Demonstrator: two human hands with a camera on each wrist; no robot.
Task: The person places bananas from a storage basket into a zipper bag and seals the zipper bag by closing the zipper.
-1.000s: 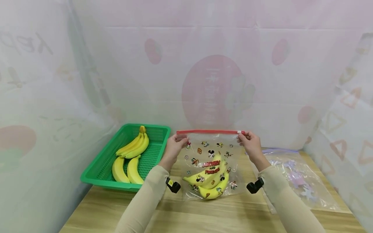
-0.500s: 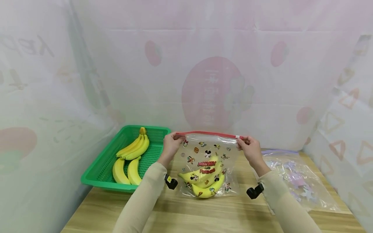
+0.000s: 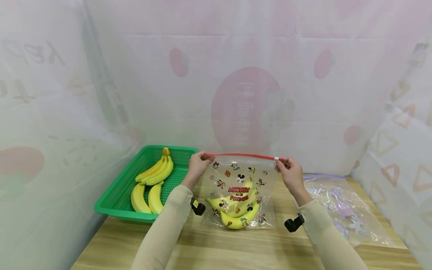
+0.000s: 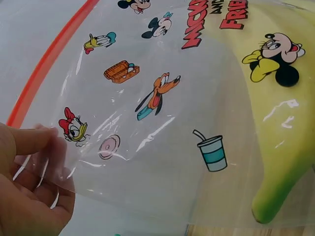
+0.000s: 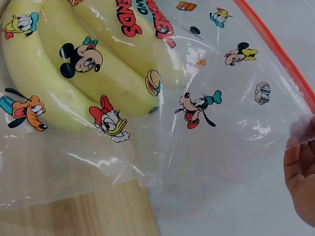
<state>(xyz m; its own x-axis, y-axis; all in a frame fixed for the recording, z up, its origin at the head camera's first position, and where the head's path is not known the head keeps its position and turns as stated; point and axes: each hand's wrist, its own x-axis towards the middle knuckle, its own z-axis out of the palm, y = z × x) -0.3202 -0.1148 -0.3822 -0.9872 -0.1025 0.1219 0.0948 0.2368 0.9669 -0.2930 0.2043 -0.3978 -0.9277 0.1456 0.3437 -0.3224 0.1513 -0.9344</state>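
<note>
A clear zip bag (image 3: 219,180) with cartoon prints and a red top strip hangs upright between both hands. Several yellow bananas (image 3: 237,221) lie in its lower part, seen through the plastic. My left hand (image 3: 198,167) pinches the bag's top left corner; in the left wrist view the thumb presses the film against the fingers. At the top right corner my right hand (image 3: 291,173) grips the bag beside the white slider (image 3: 276,158). The right wrist view shows only part of that hand (image 5: 301,172) at the edge.
A green basket (image 3: 111,195) on the left holds a bunch of bananas (image 3: 158,170) and two single bananas (image 3: 155,198). To the right, another clear bag (image 3: 371,225) with a purple strip and pale star-like pieces lies on the wooden table (image 3: 216,251). Printed curtains stand behind.
Both hands keep hold of the bag. Since a second ago it has shifted slightly left in the head view, its left corner now tucked further into my left hand.
</note>
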